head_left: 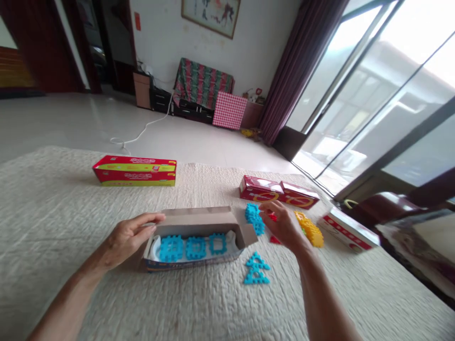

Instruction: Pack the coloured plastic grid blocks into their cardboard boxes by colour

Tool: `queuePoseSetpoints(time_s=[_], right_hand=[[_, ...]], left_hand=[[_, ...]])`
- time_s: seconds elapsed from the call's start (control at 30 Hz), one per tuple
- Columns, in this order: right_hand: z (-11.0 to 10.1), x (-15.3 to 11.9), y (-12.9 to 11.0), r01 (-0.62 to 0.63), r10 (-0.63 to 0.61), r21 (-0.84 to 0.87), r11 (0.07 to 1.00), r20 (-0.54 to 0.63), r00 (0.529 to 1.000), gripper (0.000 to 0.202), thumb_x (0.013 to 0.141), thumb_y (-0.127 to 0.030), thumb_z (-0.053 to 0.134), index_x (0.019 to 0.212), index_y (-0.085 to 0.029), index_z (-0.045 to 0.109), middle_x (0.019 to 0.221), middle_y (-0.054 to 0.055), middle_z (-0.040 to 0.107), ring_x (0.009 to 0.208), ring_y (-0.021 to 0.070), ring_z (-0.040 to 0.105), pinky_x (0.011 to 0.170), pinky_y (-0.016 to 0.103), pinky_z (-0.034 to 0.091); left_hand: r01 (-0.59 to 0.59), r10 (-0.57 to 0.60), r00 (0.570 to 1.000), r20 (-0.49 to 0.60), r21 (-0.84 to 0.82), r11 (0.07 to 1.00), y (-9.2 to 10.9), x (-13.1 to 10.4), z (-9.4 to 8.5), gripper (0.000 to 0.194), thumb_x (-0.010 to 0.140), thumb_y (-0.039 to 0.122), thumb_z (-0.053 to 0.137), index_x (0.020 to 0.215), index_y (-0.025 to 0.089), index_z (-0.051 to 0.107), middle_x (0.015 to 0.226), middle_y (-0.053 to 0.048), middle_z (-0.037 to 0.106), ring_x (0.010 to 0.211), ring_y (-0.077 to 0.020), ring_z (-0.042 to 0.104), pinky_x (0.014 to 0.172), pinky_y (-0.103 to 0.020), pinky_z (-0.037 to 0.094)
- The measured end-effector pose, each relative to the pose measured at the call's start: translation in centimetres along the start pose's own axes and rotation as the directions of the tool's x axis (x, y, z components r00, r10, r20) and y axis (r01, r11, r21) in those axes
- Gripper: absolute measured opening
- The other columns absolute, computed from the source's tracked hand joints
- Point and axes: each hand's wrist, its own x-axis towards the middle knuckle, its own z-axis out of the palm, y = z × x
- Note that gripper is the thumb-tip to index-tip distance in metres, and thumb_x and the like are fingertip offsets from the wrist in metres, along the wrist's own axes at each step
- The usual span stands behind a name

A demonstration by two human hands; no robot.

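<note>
An open cardboard box (pixel 195 266) holds three blue square plastic pieces (pixel 171 248) on a white liner. My left hand (pixel 130 237) is at the box's left end, thumb and fingers apart, with nothing visible between them. My right hand (pixel 282 225) reaches over the loose pieces, its fingertips beside a row of blue pieces (pixel 253 219); whether it grips one is unclear. Red pieces (pixel 274 240) lie partly hidden under that hand. To its right is a row of yellow pieces (pixel 313 230). Blue triangular pieces (pixel 256 274) lie right of the box.
A red and green box (pixel 137 171) lies at the back left. Two dark red boxes (pixel 263 187) stand behind the blue row. A white and red box (pixel 350 230) is at the right, near a dark chair. A white cord (pixel 142 131) crosses the floor beyond the mat.
</note>
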Motion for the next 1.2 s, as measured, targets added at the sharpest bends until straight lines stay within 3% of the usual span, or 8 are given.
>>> queuePoseSetpoints(time_s=[0.17, 0.37, 0.53, 0.67, 0.8, 1.03, 1.1, 1.2], right_hand=[[2.0, -2.2, 4.5, -0.105, 0.115, -0.144, 0.984, 0.06, 0.992, 0.024, 0.085, -0.018, 0.047, 0.097, -0.021, 0.068, 0.095, 0.007, 0.063, 0.086, 0.0186, 0.061, 0.079, 0.03, 0.045], [4.1, -3.6, 4.6, -0.15, 0.185, -0.275, 0.95, 0.109, 0.977, 0.038, 0.082, -0.018, 0.054, 0.119, -0.02, 0.061, 0.111, 0.011, 0.059, 0.101, 0.0232, 0.057, 0.087, 0.033, 0.043], [4.1, -3.6, 4.5, -0.142, 0.19, -0.313, 0.939, 0.131, 0.973, 0.039, 0.08, -0.019, 0.057, 0.119, -0.021, 0.061, 0.112, 0.011, 0.058, 0.1, 0.0239, 0.056, 0.087, 0.034, 0.042], [4.3, -3.9, 4.8, -0.15, 0.184, -0.278, 0.949, 0.1, 0.978, 0.033, 0.078, -0.02, 0.059, 0.111, -0.02, 0.063, 0.109, 0.011, 0.058, 0.099, 0.0238, 0.056, 0.086, 0.034, 0.041], [4.4, -4.1, 5.2, -0.212, 0.22, -0.113, 0.971, 0.069, 0.973, 0.017, 0.078, -0.018, 0.053, 0.093, -0.018, 0.063, 0.097, 0.008, 0.063, 0.088, 0.021, 0.059, 0.078, 0.03, 0.042], [3.8, -4.5, 6.2, -0.304, 0.261, 0.154, 0.94, 0.25, 0.932, 0.018, 0.08, -0.023, 0.046, 0.087, -0.017, 0.061, 0.072, 0.001, 0.063, 0.063, 0.0145, 0.057, 0.058, 0.024, 0.042], [3.7, -5.0, 6.3, -0.317, 0.264, 0.134, 0.939, 0.312, 0.913, 0.018, 0.079, -0.024, 0.047, 0.085, -0.016, 0.061, 0.071, 0.002, 0.062, 0.062, 0.0152, 0.056, 0.057, 0.025, 0.041], [3.9, -5.7, 6.2, -0.279, 0.251, 0.053, 0.959, 0.299, 0.921, 0.021, 0.075, -0.027, 0.056, 0.091, -0.015, 0.061, 0.083, 0.006, 0.064, 0.074, 0.0183, 0.059, 0.067, 0.029, 0.045]], left_hand=[[0.034, -0.034, 0.999, 0.019, 0.019, 0.999, -1.2, 0.3, -0.1, 0.042, 0.077, 0.048, 0.058, 0.108, 0.022, 0.069, 0.114, -0.002, 0.071, 0.112, -0.0251, 0.062, 0.099, -0.034, 0.048], [0.066, -0.066, 0.998, 0.007, 0.012, 0.998, -1.8, 0.3, -0.2, 0.045, 0.075, 0.055, 0.059, 0.107, 0.025, 0.07, 0.115, -0.002, 0.071, 0.11, -0.0257, 0.063, 0.1, -0.035, 0.047], [0.063, -0.063, 0.998, 0.004, 0.032, 0.997, -1.9, 0.4, -0.2, 0.046, 0.076, 0.057, 0.058, 0.107, 0.025, 0.07, 0.115, -0.002, 0.071, 0.108, -0.0261, 0.064, 0.1, -0.036, 0.047], [0.038, -0.038, 0.999, -0.004, 0.06, 0.997, -1.9, 0.5, -0.2, 0.048, 0.074, 0.057, 0.057, 0.106, 0.024, 0.071, 0.113, -0.003, 0.072, 0.106, -0.0265, 0.065, 0.099, -0.039, 0.047], [0.029, -0.029, 1.0, 0.007, 0.065, 0.997, -2.0, 0.5, -0.2, 0.048, 0.076, 0.056, 0.056, 0.108, 0.023, 0.069, 0.112, -0.003, 0.071, 0.108, -0.0248, 0.064, 0.1, -0.037, 0.046], [0.034, -0.035, 0.999, 0.011, 0.074, 0.997, -1.8, 0.4, -0.2, 0.049, 0.076, 0.054, 0.055, 0.11, 0.021, 0.068, 0.114, -0.003, 0.071, 0.111, -0.025, 0.062, 0.102, -0.037, 0.045], [0.034, -0.034, 0.999, 0.005, 0.074, 0.997, -1.7, 0.4, -0.2, 0.049, 0.075, 0.054, 0.055, 0.109, 0.021, 0.068, 0.114, -0.004, 0.071, 0.112, -0.0253, 0.062, 0.102, -0.037, 0.045], [0.039, -0.04, 0.999, 0.011, 0.079, 0.996, -1.6, 0.4, -0.2, 0.049, 0.076, 0.054, 0.055, 0.109, 0.02, 0.068, 0.115, -0.004, 0.07, 0.112, -0.0249, 0.062, 0.102, -0.037, 0.045]])
